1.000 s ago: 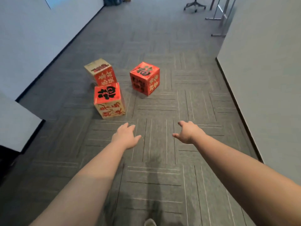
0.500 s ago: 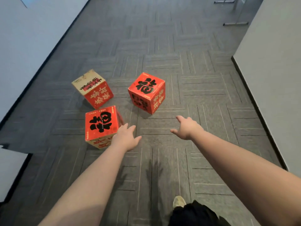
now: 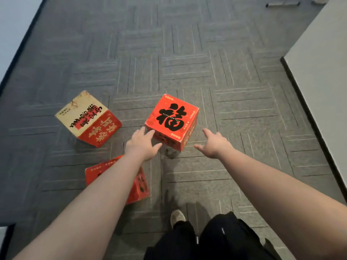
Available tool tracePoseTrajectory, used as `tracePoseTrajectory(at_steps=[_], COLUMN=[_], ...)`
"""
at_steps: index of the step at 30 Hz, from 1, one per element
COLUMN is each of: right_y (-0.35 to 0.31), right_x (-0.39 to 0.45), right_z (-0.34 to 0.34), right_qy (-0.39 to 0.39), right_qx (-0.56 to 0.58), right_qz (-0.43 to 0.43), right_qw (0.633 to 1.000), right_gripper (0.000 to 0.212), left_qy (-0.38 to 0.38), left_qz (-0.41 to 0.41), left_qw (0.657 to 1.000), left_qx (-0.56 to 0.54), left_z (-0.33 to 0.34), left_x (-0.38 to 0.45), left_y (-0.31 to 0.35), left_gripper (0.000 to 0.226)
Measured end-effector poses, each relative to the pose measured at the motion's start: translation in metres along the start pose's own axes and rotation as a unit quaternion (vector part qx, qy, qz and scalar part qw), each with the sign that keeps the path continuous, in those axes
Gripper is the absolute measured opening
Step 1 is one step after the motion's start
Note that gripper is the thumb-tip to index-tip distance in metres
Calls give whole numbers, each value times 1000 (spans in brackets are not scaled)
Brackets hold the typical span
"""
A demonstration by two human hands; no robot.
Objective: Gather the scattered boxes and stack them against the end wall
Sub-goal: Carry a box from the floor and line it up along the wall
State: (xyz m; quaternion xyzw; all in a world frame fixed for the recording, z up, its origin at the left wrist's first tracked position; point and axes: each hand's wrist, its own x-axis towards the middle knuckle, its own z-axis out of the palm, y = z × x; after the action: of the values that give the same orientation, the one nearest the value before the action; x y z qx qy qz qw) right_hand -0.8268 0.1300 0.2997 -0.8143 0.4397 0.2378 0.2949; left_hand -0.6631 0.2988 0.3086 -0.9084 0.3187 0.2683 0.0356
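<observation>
Three red cube boxes lie on the grey carpet. The red box with a big black character on top (image 3: 172,119) stands in the middle. My left hand (image 3: 143,144) is open with its fingertips at that box's near left corner. My right hand (image 3: 213,143) is open just right of the box, apart from it. A red and cream box (image 3: 88,119) lies to the left. The third red box (image 3: 139,184) sits close to me, mostly hidden under my left forearm.
A white wall with a dark skirting (image 3: 319,76) runs along the right side. Another light wall (image 3: 13,30) borders the left. My legs and a shoe (image 3: 177,216) stand on the carpet (image 3: 187,53) just behind the boxes. A metal frame foot (image 3: 281,4) lies far back right.
I have stepped forward and the view has tilted down. Both hands have come up to the middle box, and the near box has slid under my left forearm.
</observation>
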Motion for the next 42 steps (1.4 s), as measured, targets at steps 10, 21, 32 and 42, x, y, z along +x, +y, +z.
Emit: tracePoseTrajectory(at_steps=[10, 21, 32, 42], right_y=[-45, -41, -42, -35], right_x=[203, 359, 436, 459], right_z=[-11, 57, 151, 188], right_qy=[-49, -86, -33, 10], right_qx=[48, 70, 167, 266], right_qz=[63, 155, 217, 213], right_qw=[996, 982, 961, 940], right_gripper=[81, 83, 101, 111], left_qy=[-27, -74, -92, -98], left_qz=[42, 82, 76, 67], left_qw=[997, 989, 988, 992], left_qx=[58, 100, 96, 30], left_z=[-9, 80, 163, 178], left_x=[223, 401, 496, 522], left_y=[11, -10, -49, -54], left_gripper=[67, 71, 91, 104])
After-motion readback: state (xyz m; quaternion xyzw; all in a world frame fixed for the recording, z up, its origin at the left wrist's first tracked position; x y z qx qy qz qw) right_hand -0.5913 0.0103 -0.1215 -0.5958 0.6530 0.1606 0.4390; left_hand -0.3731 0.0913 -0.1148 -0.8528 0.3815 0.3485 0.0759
